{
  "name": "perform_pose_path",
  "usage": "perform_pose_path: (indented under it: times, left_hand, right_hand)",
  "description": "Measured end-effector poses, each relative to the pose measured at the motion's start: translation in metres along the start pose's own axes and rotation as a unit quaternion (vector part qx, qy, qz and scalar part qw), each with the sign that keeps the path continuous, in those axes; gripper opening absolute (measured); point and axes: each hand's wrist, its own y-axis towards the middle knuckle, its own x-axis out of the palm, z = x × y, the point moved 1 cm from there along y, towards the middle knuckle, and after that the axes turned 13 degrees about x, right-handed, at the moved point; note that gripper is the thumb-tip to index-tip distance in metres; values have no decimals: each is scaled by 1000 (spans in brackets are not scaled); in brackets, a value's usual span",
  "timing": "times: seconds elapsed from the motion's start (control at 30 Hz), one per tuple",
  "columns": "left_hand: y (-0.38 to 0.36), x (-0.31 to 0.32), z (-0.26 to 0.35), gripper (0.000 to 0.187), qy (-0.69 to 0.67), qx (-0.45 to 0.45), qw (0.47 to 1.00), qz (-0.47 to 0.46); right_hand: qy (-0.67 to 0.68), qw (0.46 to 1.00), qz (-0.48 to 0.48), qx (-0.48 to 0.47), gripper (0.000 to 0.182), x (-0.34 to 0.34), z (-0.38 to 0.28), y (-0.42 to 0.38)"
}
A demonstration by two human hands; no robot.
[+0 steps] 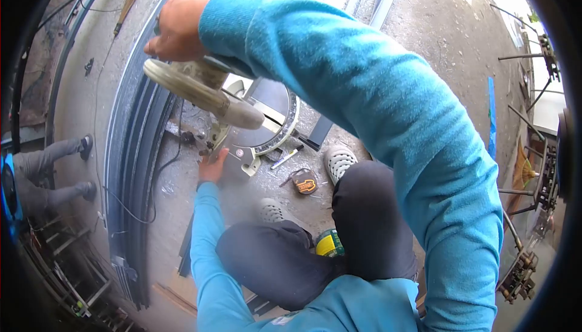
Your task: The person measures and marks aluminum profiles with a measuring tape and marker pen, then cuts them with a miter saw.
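Grey metal lengths (130,150) lie left. Right hand (179,26) curled at top of mitre saw (194,92), grip hidden. Saw on floor; probably heavy, rigid; best held by upper handle. Left hand (211,167) at saw's base, thumb parted; pinch: cannot tell.

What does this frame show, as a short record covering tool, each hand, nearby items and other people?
Tool: miter saw
Right hand: raised at the saw's top, grip unclear
Left hand: at the saw's base
Beside saw: tape measure, marker
Between legs: can
Picture's left side: long bars, another person
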Motion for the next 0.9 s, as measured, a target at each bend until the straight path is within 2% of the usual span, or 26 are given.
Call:
perform_pose_path:
  times: [0.07, 0.13, 0.27, 0.3, 0.37, 0.47, 0.63, 0.73, 0.87, 0.9]
  left_hand:
    - [2, 1, -14, 84, -11, 43, 999, -26]
    - [7, 4, -22, 73, -33, 92, 995, -8]
    - [8, 9, -21, 63, -38, 116, 989, 85]
    - [5, 8, -13, 62, -29, 106, 989, 98]
    - [-2, 2, 10, 61, -22, 79, 995, 64]
    - [-13, -13, 39, 61, -28, 45, 998, -22]
    - [-14, -14, 39, 53, -33, 72, 997, -5]
    - [-20, -19, 37, 47, -134, 24, 991, -18]
    - [-14, -16, 22, 45, -149, 13, 989, -14]
    - [-15, -15, 24, 46, -138, 7, 990, -12]
  right_hand:
    - [38, 999, -29, 18, 59, 3, 1, 2]
    - [15, 1000, -27, 6, 58, 3, 4, 3]
    - [42, 998, -49, 0, 57, -2, 10, -4]
    - [32, 998, -48, 2, 57, -2, 9, -3]
    - [10, 999, -48, 8, 57, 0, 8, -2]
    - [19, 999, -48, -5, 56, 0, 9, -2]
    - [30, 999, -39, 7, 55, 1, 9, -1]
    - [34, 998, -48, 19, 55, 0, 7, -3]
    - [25, 995, -95, 12, 47, -5, 9, 0]
    - [26, 997, -78, 9, 47, -5, 9, -1]
